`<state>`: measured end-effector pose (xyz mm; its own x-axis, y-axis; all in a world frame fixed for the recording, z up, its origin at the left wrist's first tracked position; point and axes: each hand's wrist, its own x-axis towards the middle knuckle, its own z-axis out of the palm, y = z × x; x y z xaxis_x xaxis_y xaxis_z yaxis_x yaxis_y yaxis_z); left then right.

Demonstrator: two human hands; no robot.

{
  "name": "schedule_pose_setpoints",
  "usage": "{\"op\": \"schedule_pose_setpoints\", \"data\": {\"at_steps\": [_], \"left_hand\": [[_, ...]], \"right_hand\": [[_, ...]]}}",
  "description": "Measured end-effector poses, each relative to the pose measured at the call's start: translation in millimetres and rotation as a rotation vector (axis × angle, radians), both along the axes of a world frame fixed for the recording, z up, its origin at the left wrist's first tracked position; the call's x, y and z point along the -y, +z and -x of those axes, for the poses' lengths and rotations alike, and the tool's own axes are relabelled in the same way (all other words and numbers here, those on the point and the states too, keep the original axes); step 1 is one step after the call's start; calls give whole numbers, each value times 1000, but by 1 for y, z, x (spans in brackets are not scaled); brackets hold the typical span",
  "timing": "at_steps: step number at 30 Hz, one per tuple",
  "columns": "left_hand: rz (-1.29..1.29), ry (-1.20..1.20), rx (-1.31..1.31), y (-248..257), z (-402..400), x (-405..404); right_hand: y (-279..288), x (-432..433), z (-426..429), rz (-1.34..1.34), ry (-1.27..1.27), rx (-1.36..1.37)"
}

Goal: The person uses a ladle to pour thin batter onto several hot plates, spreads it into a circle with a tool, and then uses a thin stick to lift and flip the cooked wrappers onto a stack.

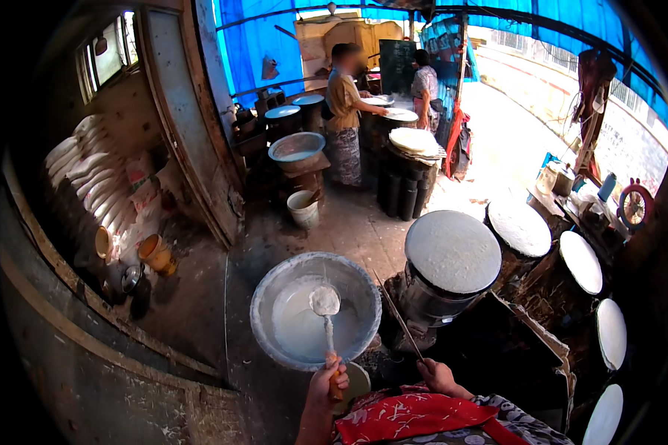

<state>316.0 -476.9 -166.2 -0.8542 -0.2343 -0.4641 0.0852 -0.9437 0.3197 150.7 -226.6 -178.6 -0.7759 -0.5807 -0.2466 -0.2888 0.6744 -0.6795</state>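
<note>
My left hand (pixel 318 382) is closed around the orange-brown handle of a ladle (pixel 325 301). Its bowl, coated in pale batter, is above a large metal basin (pixel 260 311) and overlaps the white batter (pixel 292 320) inside. My right hand (pixel 437 376) grips the near end of a long thin stick or blade (pixel 398 316), which slants up to the left between the basin and a drum stove (pixel 431 300). On top of that stove, a round griddle (pixel 452 251) is covered by a pale, bumpy layer. I cannot tell whether the ladle touches the batter.
More pale-covered round griddles (pixel 519 227) curve along my right. Ahead are a white bucket (pixel 303 209), another basin (pixel 296 149) and stacked flatbreads (pixel 413 141) near black cylinders (pixel 407 197). Two people stand at griddles farther back. White sacks (pixel 97 178) and a yellow bucket (pixel 158 255) are at left.
</note>
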Motion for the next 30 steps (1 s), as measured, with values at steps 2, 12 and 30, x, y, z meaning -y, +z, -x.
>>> {"op": "schedule_pose_setpoints", "data": {"at_steps": [2,12,30], "left_hand": [[-1,7,5,0,-2,-1],[15,26,66,-10,-2,4],[-51,-4,57,-18,1,7]], "right_hand": [[0,0,-1,6,3,1],[-6,-4,-2,22,21,-42],[-8,-2,-1,-16,42,-44]]}}
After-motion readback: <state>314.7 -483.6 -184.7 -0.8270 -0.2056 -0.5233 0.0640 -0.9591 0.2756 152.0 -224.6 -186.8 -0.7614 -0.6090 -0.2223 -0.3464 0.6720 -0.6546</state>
